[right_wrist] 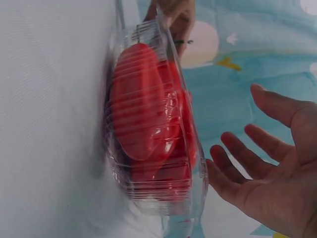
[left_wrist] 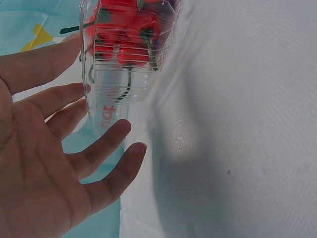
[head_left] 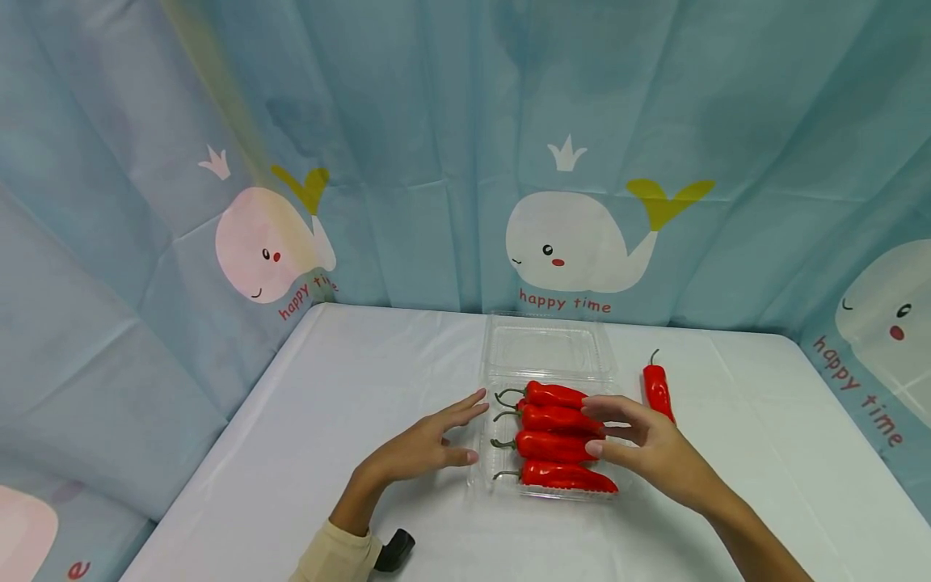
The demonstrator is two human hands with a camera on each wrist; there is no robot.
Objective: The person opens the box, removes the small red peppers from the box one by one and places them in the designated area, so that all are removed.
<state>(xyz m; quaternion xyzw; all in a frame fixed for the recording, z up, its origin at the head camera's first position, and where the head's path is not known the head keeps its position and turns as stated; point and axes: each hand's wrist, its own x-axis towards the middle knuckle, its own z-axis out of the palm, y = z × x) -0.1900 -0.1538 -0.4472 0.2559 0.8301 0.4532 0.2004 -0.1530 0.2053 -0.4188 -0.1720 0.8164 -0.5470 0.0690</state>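
Observation:
Several red chili peppers point(head_left: 554, 445) with green stems lie side by side in a clear plastic clamshell box point(head_left: 483, 491). Its hinged lid point(head_left: 550, 349) is folded back toward the curtain. At the box's left side, my left hand point(head_left: 416, 449) is spread, fingertips right at the rim and the stem ends. My right hand point(head_left: 658, 454) hovers at the right side, its thumb and fingers apart and overlapping the pepper tips in the head view. In the right wrist view, the fingers are loosely bent with nothing between them. Red peppers point(right_wrist: 138, 101) show through the ribbed wall.
One more red pepper point(head_left: 657, 391) lies on the white tablecloth point(head_left: 349, 364) to the right of the box, partly behind my right hand. A blue curtain point(head_left: 429, 145) with whale prints stands along the back and sides. A black object point(head_left: 395, 551) sits by the left sleeve.

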